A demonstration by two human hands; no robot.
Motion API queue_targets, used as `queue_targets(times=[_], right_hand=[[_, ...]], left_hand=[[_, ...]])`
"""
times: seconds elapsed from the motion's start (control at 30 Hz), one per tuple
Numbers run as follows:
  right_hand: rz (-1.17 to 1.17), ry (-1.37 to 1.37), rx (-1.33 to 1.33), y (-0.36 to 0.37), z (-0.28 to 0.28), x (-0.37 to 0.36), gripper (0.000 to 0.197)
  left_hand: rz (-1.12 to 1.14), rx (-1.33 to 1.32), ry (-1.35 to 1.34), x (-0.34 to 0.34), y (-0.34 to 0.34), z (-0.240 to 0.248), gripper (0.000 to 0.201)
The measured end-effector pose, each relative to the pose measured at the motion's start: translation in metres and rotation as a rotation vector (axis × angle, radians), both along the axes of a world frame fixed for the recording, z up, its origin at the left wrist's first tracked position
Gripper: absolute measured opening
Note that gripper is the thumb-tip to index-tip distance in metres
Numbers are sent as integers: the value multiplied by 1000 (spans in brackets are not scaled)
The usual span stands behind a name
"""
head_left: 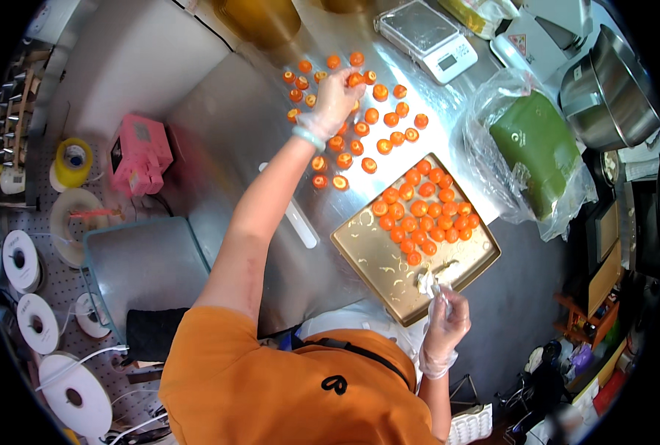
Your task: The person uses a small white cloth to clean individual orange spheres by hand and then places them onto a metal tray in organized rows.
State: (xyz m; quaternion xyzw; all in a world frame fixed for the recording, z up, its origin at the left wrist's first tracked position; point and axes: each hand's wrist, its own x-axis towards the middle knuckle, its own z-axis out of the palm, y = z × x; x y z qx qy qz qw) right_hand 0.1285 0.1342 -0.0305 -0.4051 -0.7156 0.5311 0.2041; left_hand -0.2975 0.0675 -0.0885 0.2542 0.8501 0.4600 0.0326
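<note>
My gloved left hand (331, 100) reaches to the far part of the metal table, fingers closed on a small orange ball (355, 79). Several similar balls (380, 92) lie scattered around it, many with a pale yellow patch on top. Closer to me, a gold baking tray (359, 259) holds a cluster of smooth orange balls (426, 211) and thin, pale curved scraps. Above the tray's near right edge, my gloved right hand (447, 326) pinches a slim, pale thing (439, 291). A soft white lump (426, 282) is at its far end; its kind is unclear.
Beside my left forearm lies a white flat strip (300, 222). A digital scale (437, 52) stands at the far right, near a plastic bag with a green packet (534, 148) and steel bowls (611, 96). Leftward are a pink box-shaped device (141, 154) and a clear bin (148, 259).
</note>
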Motion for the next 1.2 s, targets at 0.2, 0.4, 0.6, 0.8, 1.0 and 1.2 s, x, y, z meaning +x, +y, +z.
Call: queue_targets(times=[0.2,0.4,0.6,0.8,1.0,1.2], right_hand=[[-145,-47,-76,-8,4,23,10],[-331,-96,-70,-13,1,44,7],[-392,-103,-81,-11,5,45,5],[-270,-146,9,-6,22,31,7],[-214,27,-71,-14,8,36,6],[-168,105,-150,-14,7,46,6]], left_hand=[[181,-253,145,-113,19,-40,34],[231,-485,21,-162,42,-70,30],[173,-497,51,-169,29,-64,44],[-138,-203,-28,-71,8,7,41],[-614,-61,71,158,-19,33,30],[-655,-276,228,270,-27,-9,34]])
